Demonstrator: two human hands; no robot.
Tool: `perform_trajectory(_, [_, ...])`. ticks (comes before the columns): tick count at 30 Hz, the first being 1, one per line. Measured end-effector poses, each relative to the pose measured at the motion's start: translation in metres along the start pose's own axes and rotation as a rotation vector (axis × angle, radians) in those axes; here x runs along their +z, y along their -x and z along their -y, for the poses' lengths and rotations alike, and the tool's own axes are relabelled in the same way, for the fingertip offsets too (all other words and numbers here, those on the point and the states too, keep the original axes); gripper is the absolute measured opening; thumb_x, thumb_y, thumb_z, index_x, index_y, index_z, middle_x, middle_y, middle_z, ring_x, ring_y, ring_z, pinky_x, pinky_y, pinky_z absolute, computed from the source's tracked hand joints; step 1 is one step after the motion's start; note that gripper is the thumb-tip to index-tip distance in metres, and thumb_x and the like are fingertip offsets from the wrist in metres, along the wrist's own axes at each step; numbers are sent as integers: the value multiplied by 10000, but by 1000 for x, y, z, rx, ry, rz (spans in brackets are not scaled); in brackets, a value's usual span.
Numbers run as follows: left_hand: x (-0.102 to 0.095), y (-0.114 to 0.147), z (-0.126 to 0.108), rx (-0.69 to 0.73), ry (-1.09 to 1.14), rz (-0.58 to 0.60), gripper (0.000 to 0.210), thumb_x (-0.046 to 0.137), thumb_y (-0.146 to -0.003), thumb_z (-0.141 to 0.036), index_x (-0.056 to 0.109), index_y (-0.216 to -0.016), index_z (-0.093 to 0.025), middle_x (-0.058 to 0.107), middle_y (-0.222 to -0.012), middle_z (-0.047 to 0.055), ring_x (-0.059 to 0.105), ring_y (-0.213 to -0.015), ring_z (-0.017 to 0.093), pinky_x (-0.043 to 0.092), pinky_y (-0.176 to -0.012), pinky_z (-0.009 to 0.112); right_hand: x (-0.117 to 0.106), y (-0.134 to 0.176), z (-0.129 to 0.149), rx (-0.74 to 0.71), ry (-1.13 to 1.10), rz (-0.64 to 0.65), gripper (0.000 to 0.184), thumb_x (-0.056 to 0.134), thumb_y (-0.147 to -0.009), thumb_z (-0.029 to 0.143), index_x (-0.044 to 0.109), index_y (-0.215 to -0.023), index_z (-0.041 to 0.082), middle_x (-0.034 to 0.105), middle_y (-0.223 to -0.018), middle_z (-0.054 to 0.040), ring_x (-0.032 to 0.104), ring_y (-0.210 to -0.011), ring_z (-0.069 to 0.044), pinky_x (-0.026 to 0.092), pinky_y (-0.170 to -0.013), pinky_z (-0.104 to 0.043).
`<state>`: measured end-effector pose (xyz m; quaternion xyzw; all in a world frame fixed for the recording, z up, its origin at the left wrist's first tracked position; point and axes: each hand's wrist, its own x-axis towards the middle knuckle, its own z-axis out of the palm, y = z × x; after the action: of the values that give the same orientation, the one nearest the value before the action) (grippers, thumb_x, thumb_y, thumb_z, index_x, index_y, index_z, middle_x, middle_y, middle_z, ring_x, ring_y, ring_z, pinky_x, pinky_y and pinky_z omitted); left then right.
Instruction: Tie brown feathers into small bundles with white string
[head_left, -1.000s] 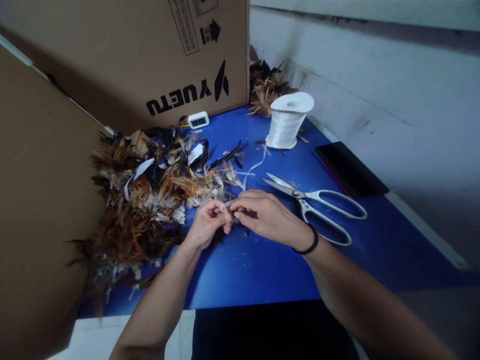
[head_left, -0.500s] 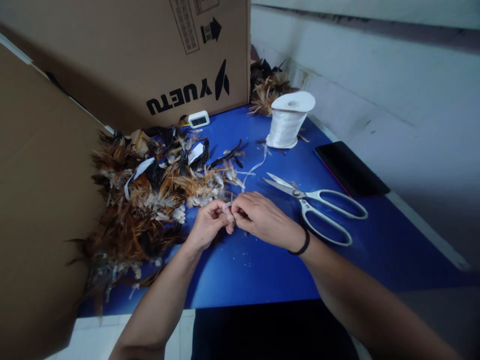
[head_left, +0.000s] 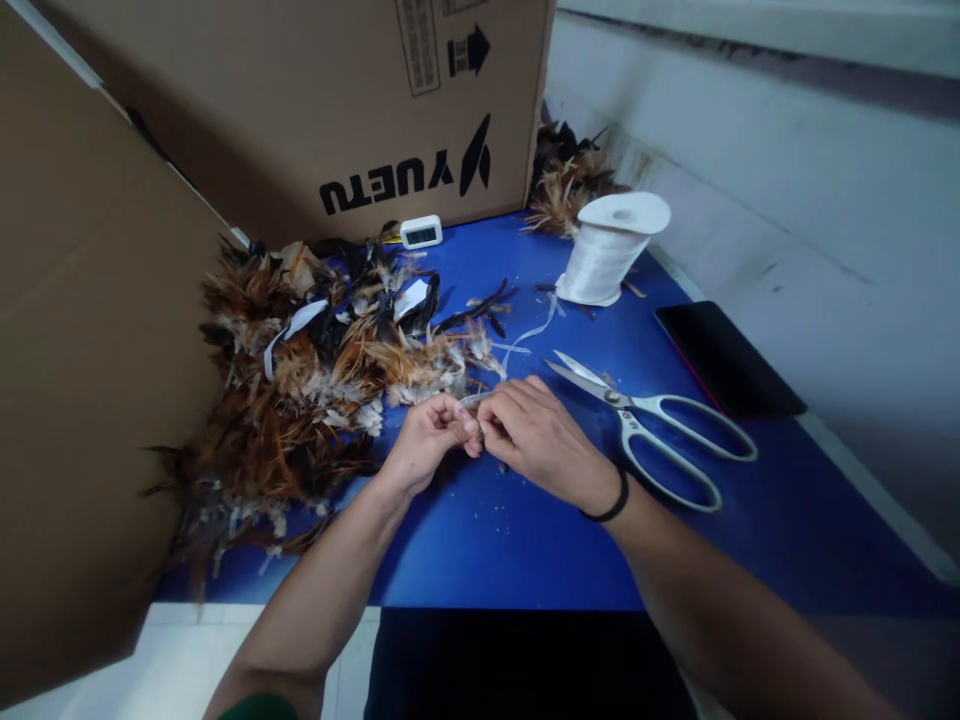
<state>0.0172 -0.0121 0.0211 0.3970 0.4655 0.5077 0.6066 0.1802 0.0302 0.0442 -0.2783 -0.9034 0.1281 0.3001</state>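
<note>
My left hand [head_left: 433, 440] and my right hand [head_left: 536, 430] meet above the blue table, fingertips almost touching. Both pinch a thin white ribbon [head_left: 474, 400], which shows as a short band between them. A small brownish bit, perhaps a feather's end, peeks out at the fingertips, mostly hidden. Past my right hand the loose ribbon runs back to a white spool [head_left: 606, 262] standing on the table. Left of my left hand lies a heap of brown, black and whitish feathers [head_left: 300, 400]. Large scissors [head_left: 630, 405] with pale handles lie partly open to the right of my right hand.
A black phone or tablet [head_left: 726, 358] lies by the table's right edge. Cardboard boxes [head_left: 300, 110] wall in the back and left. A small white digital timer [head_left: 421, 232] stands before the back box. More feathers [head_left: 570, 185] sit in the far corner, near the wall.
The whole view has shifted, so things appear slightly further right. My hands stay together; a little more of the ribbon shows stretched between them.
</note>
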Motion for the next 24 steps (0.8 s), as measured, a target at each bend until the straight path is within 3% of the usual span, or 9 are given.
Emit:
perform_trajectory(7, [0,-1,-4,-110,96,-22,322,804,-582,-247,527,-686,-122,615,-565,-7,585,-486,95,478,-516,215,4,0,-3,-152,176,-18,239,405,-898,174,540,-701,161,533,-682,-46,440,-670,-164,316,-678,-327])
perform_trajectory(17, [-3,-2,-7,-216,153,-21,334,823,-529,-209,523,-645,-115,605,-526,-6,603,-493,112,478,-507,217,2,2,-2,-283,315,63,268,378,-911,152,574,-730,171,533,-704,-63,438,-705,-196,323,-683,-367])
perform_trajectory(24, [-6,-1,-12,-217,142,-19,281,795,-548,-165,540,-652,-109,620,-541,7,619,-505,113,501,-529,220,0,2,0,-250,177,63,232,399,-907,164,590,-775,169,578,-735,-69,489,-738,-200,354,-699,-368])
